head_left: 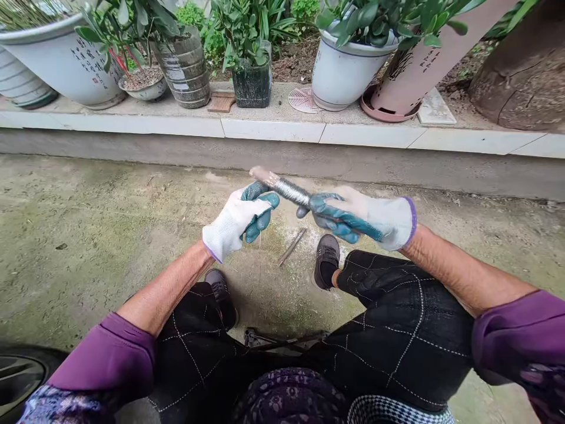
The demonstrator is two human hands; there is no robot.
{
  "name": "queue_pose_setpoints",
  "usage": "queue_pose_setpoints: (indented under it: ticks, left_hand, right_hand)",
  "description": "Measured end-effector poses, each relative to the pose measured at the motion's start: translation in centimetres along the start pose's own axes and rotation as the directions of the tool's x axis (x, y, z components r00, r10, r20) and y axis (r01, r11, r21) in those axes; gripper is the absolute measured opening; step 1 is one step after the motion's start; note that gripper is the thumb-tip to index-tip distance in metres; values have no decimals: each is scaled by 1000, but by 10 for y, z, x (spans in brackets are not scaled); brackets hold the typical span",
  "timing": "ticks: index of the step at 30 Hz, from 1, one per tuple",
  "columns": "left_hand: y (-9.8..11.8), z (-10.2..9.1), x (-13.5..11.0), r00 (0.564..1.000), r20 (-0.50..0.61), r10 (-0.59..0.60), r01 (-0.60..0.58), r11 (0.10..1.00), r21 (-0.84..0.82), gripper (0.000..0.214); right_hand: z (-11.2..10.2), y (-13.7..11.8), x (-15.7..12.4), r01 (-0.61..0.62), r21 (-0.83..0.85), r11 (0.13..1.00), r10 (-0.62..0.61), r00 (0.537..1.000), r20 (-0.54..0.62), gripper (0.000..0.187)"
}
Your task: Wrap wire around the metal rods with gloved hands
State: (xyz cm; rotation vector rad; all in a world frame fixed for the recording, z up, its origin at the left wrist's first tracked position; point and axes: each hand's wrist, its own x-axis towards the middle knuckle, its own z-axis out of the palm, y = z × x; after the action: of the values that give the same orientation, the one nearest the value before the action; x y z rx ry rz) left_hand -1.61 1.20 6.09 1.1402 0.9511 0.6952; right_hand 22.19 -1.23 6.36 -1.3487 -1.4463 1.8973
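A wooden stick (261,174) with silvery wire (289,191) wound tightly round its middle slants through the air in front of me. My right hand (348,215), in a white and blue-green coated work glove, is wrapped round its lower right end, which is hidden by the fingers. Just below the other end, my left hand (251,212) wears a matching glove, its fingers curled and pinched together. From those fingers a thin strand, seemingly loose wire, hangs toward the ground. Whether the left fingertips touch the wound part I cannot tell.
Below the hands a narrow flat strip (292,247) lies on the concrete ground (110,218), between my shoes. Ahead runs a tiled ledge (273,130) bearing several potted plants, among them a white pot (346,73). A wheel (26,377) shows at lower left.
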Motion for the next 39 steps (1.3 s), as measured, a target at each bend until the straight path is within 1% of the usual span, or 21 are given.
queue_pose_setpoints:
  ticks: [2,3,5,6,7,8,9,10,11,12,13,14,16,17,19,22,24,28,31,34,39]
  left_hand:
    - [3,-2,-4,994,105,-31,37,998,-60,51]
    - [4,-3,-6,987,154,-42,55,995,-82,56]
    - [6,-3,-9,975,214,-51,76,991,-109,58]
    - [6,-3,-9,974,220,-49,76,990,-117,56]
    - [5,-3,-8,977,208,-42,69,990,-123,52]
    - [3,-2,-6,983,181,-33,57,990,-126,47]
    - [1,-1,-3,990,139,-25,43,991,-127,39]
    - [-1,0,0,996,88,-22,33,992,-126,31]
    - [-3,1,4,999,35,-27,31,992,-122,25]
    - [-5,3,8,999,-18,-35,33,992,-121,23]
    - [-6,4,11,997,-62,-44,36,992,-123,24]
    - [-6,5,14,994,-92,-50,38,991,-129,26]
    - [-5,7,18,993,-106,-55,39,989,-144,27]
    - [-4,7,19,994,-92,-58,44,988,-149,27]
    - [-1,6,19,997,-48,-64,57,987,-150,24]
    - [0,2,16,999,-13,-44,42,991,-129,15]
    - [-1,0,13,999,3,-35,35,994,-99,15]
    - [-3,1,8,998,46,-51,51,999,-2,23]
    - [-3,0,8,998,56,-11,8,999,50,22]
    - [-5,-3,9,997,72,26,-29,999,44,21]
    - [-8,-7,9,994,112,6,-2,999,-43,21]
  right_hand:
    - [-2,5,-3,-60,128,990,35,981,191,43]
    - [-2,6,-4,-77,167,983,32,966,257,45]
    - [0,8,-7,-75,187,980,10,944,328,51]
    - [1,7,-8,-55,162,985,-1,944,329,54]
    - [2,6,-7,-16,112,994,-18,954,298,55]
    - [3,5,-5,40,27,999,-45,972,232,54]
    - [4,3,-2,100,-102,990,-87,988,127,50]
    - [5,2,2,144,-263,954,-150,989,-2,45]
    - [6,1,6,156,-433,888,-231,965,-126,40]
    - [7,0,11,134,-584,801,-318,921,-225,37]
    - [8,0,15,89,-700,708,-394,873,-287,38]
    - [8,0,18,39,-781,624,-448,836,-316,40]
    - [9,-2,19,-39,-863,503,-486,813,-320,37]
    - [9,-3,18,-70,-883,464,-488,811,-321,33]
    - [9,-5,14,-112,-897,428,-497,799,-337,29]
    - [6,-4,6,-106,-881,460,-517,776,-363,28]
    - [4,-2,5,-75,-855,514,-500,783,-370,28]
    - [4,2,7,58,-752,657,-461,820,-339,27]
    - [7,-2,7,131,-574,808,-377,864,-333,27]
    - [9,-8,5,119,-420,900,-282,893,-350,28]
    - [7,-9,4,61,-285,956,-167,916,-364,30]
